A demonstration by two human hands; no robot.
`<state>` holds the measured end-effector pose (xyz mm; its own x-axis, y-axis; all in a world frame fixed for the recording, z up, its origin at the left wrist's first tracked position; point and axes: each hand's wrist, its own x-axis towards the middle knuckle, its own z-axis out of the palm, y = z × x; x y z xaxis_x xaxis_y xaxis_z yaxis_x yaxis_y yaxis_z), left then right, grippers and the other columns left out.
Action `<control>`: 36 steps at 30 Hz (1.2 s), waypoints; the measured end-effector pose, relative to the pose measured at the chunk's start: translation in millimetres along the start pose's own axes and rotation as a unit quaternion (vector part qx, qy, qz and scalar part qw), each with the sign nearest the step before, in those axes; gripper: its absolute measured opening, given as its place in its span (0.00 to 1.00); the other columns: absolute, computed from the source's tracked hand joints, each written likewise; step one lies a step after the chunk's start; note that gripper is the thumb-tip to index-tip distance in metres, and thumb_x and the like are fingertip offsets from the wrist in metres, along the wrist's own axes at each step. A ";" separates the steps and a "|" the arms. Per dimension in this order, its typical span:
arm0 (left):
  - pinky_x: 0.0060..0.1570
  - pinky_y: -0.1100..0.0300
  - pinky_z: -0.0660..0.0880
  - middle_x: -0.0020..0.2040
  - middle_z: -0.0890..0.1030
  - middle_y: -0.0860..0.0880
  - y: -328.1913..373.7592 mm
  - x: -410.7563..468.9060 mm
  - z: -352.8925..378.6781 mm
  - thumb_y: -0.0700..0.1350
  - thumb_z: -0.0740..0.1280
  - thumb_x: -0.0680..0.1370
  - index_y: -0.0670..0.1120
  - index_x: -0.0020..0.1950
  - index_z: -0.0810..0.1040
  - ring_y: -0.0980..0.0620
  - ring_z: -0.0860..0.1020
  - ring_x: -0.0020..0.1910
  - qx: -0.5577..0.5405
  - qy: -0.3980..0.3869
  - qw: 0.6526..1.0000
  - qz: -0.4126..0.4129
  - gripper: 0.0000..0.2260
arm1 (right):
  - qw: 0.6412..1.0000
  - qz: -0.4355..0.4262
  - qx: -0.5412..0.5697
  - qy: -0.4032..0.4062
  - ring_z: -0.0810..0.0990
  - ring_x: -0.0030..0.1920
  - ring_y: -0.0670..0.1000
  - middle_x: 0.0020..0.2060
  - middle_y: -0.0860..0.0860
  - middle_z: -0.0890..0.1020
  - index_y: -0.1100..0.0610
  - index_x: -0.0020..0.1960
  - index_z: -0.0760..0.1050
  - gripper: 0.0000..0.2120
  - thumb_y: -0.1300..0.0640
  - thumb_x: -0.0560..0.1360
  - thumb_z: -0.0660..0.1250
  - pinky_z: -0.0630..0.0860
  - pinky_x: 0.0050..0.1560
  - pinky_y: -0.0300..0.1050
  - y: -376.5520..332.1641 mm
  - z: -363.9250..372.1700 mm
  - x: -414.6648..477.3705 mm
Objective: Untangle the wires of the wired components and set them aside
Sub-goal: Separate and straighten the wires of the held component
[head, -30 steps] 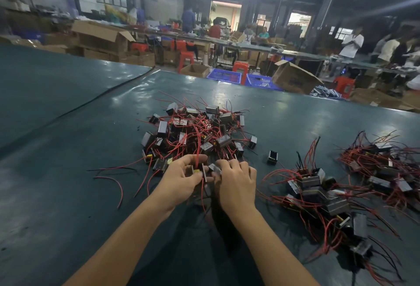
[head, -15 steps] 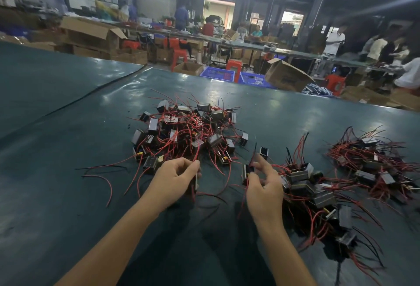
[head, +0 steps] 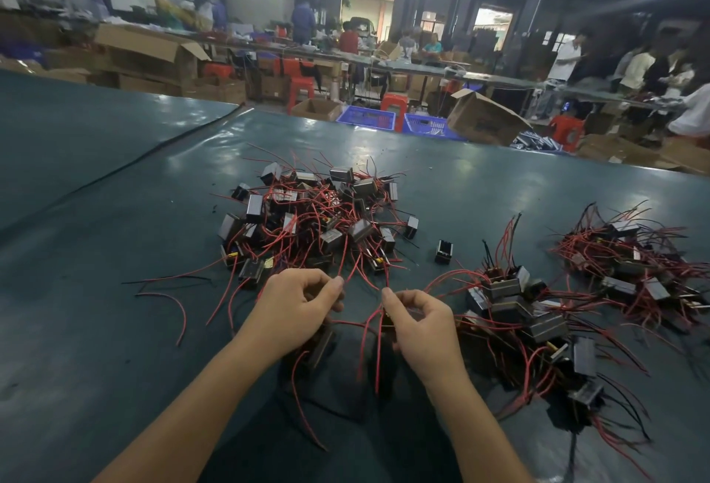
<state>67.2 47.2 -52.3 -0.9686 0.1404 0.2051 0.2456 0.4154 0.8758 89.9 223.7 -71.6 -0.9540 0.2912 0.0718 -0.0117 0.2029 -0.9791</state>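
A tangled pile of small black wired components with red wires lies on the dark green table ahead of me. My left hand pinches a red wire that runs up toward the pile, and a dark component shows just beneath that hand. My right hand pinches another red wire, with a small component against its palm. Red wires hang between and below both hands. A sorted heap of components lies right of my right hand.
A second heap of wired components sits at the far right. One loose black component stands between the piles. Loose red wires trail left of the pile. Beyond the table's far edge are cardboard boxes, blue crates and people at benches.
My right hand has come back from the right-hand heap toward the middle and now pinches a wire close to my left hand. The left hand has stayed at the pile's near edge.
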 end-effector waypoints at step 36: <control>0.42 0.61 0.81 0.52 0.81 0.44 -11.7 9.6 -4.4 0.32 0.66 0.77 0.48 0.64 0.69 0.52 0.85 0.41 -0.200 0.130 0.966 -0.097 0.19 | 0.996 -0.083 0.007 0.027 0.81 0.40 0.43 0.37 0.48 0.83 0.50 0.48 0.76 0.06 0.60 0.80 0.64 0.76 0.42 0.33 0.7 -1.0 -1.2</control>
<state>54.9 39.7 -58.6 -0.9846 -0.1566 0.0777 0.0749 0.0239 0.9969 91.3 224.4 -72.2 -0.9215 0.3040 0.2418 -0.1719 0.2391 -0.9557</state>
